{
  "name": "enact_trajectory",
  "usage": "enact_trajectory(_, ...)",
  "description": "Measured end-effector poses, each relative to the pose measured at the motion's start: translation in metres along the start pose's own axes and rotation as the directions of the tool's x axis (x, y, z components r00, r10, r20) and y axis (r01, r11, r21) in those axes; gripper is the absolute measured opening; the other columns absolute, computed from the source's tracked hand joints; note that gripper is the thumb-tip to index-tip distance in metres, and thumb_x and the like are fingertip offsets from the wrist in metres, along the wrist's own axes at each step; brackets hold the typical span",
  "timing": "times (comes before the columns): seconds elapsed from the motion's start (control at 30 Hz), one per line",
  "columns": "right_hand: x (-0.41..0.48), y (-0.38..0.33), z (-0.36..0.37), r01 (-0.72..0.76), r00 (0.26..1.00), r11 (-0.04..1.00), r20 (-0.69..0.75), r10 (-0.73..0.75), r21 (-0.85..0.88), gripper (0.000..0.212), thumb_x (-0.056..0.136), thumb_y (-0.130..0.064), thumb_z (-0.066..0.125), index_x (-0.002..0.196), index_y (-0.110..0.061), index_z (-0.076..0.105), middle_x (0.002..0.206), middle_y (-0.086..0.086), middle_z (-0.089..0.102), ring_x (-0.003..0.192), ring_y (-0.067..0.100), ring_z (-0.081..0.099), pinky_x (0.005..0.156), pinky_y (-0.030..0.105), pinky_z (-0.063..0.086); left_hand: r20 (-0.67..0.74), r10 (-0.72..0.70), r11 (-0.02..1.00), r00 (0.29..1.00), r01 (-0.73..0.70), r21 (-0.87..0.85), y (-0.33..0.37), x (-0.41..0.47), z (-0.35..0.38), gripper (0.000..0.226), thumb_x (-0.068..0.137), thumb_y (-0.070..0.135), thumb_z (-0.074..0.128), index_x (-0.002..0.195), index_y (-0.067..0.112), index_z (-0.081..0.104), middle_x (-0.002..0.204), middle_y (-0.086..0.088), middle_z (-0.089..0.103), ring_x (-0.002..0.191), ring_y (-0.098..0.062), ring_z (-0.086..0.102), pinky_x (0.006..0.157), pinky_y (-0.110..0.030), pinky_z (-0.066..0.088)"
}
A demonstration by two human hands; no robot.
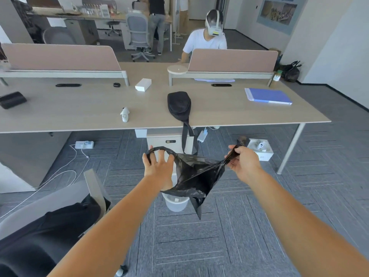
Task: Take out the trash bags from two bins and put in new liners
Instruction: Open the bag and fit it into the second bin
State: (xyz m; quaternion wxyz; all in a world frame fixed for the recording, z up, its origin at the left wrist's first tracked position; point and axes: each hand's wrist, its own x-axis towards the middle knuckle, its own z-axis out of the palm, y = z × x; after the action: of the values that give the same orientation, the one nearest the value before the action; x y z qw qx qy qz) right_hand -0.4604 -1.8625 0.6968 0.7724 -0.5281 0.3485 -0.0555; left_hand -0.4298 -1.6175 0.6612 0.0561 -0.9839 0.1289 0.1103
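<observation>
A thin black plastic liner point(196, 179) hangs stretched between my two hands above a small white bin point(176, 203) that stands on the carpet in front of the desk. My left hand point(157, 164) has its fingers spread, with the liner's rim looped over the fingertips. My right hand point(242, 162) pinches the opposite edge of the rim in curled fingers. The liner's bottom corner dangles past the bin's right side. Most of the bin's opening is hidden by the liner.
A long desk point(99, 108) holds a black pouch point(178, 104), a blue folder point(267, 95) and a white box point(143, 84). A grey chair with dark clothing point(50, 220) stands at my left. Cables and a power strip point(84, 145) lie on the floor; a person sits behind the divider.
</observation>
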Motion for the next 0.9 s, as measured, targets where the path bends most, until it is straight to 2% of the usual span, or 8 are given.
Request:
enact_trajectory(0.13, -0.001, 0.007, -0.007, 0.037, 0.992, 0.999, 0.123, -0.033, -0.027, 0.026, 0.091, -0.007, 0.038, 0.085, -0.008, 0.064, 0.058, 0.002, 0.048, 0.059, 0.021, 0.046, 0.056, 0.030, 0.039, -0.020, 0.049, 0.984, 0.999, -0.052, -0.168, 0.002, 0.002, -0.001, 0.084, 0.074, 0.024, 0.063, 0.142, 0.024, 0.014, 0.150, -0.018, 0.011, 0.143, -0.054, -0.005, 0.114, -0.065, 0.003)
enact_trajectory(0.23, -0.007, 0.009, -0.003, 0.155, 0.969, 0.966, 0.222, -0.108, -0.207, 0.026, 0.098, -0.025, 0.049, 0.087, -0.008, 0.065, 0.049, -0.002, 0.039, 0.049, 0.017, 0.035, 0.051, 0.028, 0.033, 0.109, -0.033, 0.834, 0.994, 0.087, -0.545, 0.007, 0.005, -0.012, 0.070, 0.073, 0.038, 0.048, 0.140, 0.028, 0.029, 0.151, -0.020, 0.022, 0.143, -0.042, 0.016, 0.116, -0.059, 0.007)
enact_trajectory(0.3, -0.016, 0.009, 0.001, 0.328, 0.923, 0.802, 0.350, -0.160, -0.499, 0.031, 0.093, -0.043, 0.059, 0.084, -0.014, 0.064, 0.052, -0.005, 0.041, 0.046, 0.013, 0.038, 0.053, 0.026, 0.035, 0.141, -0.110, 0.705, 0.984, 0.177, -0.687, 0.013, 0.009, -0.017, 0.066, 0.075, 0.058, 0.040, 0.132, 0.026, 0.048, 0.147, -0.019, 0.038, 0.136, -0.036, 0.033, 0.115, -0.056, 0.013)
enact_trajectory(0.4, -0.025, 0.011, 0.011, 0.494, 0.856, 0.432, 0.509, -0.090, -0.754, 0.028, 0.078, -0.052, 0.075, 0.079, -0.024, 0.068, 0.063, -0.014, 0.061, 0.056, 0.002, 0.056, 0.057, 0.020, 0.040, 0.016, -0.180, 0.789, 0.984, 0.154, -0.595, 0.021, 0.013, -0.018, 0.087, 0.066, 0.087, 0.048, 0.132, 0.030, 0.052, 0.147, -0.016, 0.040, 0.140, -0.039, 0.029, 0.115, -0.056, 0.005)
enact_trajectory(0.5, -0.023, 0.013, 0.019, 0.504, 0.863, 0.224, 0.499, -0.085, -0.834, 0.024, 0.082, -0.040, 0.074, 0.077, -0.017, 0.070, 0.066, -0.004, 0.065, 0.063, 0.012, 0.061, 0.054, 0.024, 0.040, -0.071, -0.099, 0.878, 0.993, 0.053, -0.475, 0.022, 0.013, -0.020, 0.078, 0.076, 0.060, 0.066, 0.141, 0.031, 0.034, 0.150, -0.018, 0.033, 0.144, -0.043, 0.018, 0.116, -0.058, 0.000)
enact_trajectory(0.6, -0.025, 0.004, 0.021, 0.413, 0.910, 0.322, 0.366, -0.196, -0.852, 0.023, 0.089, -0.025, 0.060, 0.068, -0.017, 0.058, 0.065, -0.001, 0.058, 0.060, 0.016, 0.055, 0.051, 0.026, 0.037, -0.111, -0.079, 0.920, 0.991, 0.030, -0.390, 0.013, 0.011, -0.024, 0.072, 0.081, 0.015, 0.061, 0.144, 0.027, 0.029, 0.136, -0.012, 0.048, 0.136, -0.038, 0.033, 0.117, -0.059, 0.002)
enact_trajectory(0.8, -0.023, -0.010, 0.016, 0.318, 0.937, 0.410, 0.218, -0.272, -0.855, 0.020, 0.091, -0.017, 0.050, 0.072, -0.016, 0.048, 0.068, 0.002, 0.053, 0.059, 0.017, 0.050, 0.050, 0.027, 0.035, -0.159, -0.050, 0.937, 0.986, -0.009, -0.350, -0.012, 0.012, -0.023, 0.065, 0.083, 0.000, 0.051, 0.142, 0.026, 0.037, 0.106, 0.001, 0.064, 0.109, -0.025, 0.060, 0.114, -0.053, 0.020)
enact_trajectory(0.9, -0.019, -0.008, 0.014, 0.304, 0.943, 0.400, 0.213, -0.257, -0.865, 0.008, 0.093, -0.013, 0.049, 0.090, -0.015, 0.056, 0.080, 0.004, 0.060, 0.067, 0.018, 0.056, 0.052, 0.027, 0.039, -0.198, 0.030, 0.873, 0.980, -0.122, -0.472, -0.019, 0.010, -0.020, 0.056, 0.082, -0.007, 0.051, 0.124, 0.027, 0.035, 0.105, -0.006, 0.061, 0.087, -0.030, 0.062, 0.079, -0.044, 0.052)
